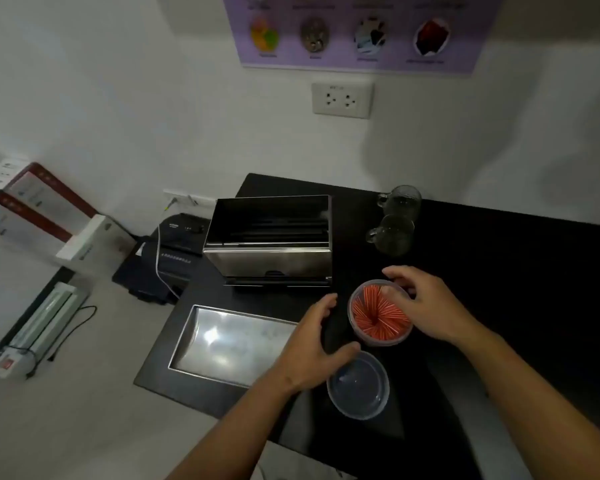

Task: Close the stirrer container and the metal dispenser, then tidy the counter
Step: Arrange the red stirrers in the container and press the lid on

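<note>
Right hand (426,306) grips the upright stirrer container (380,315), mouth upward; left hand (314,351) spread, empty.

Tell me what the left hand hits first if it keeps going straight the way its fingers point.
The left hand points away from the person toward the metal dispenser. Only bare black counter lies between, so its front base would probably come first, though depth is hard to judge here.
</note>
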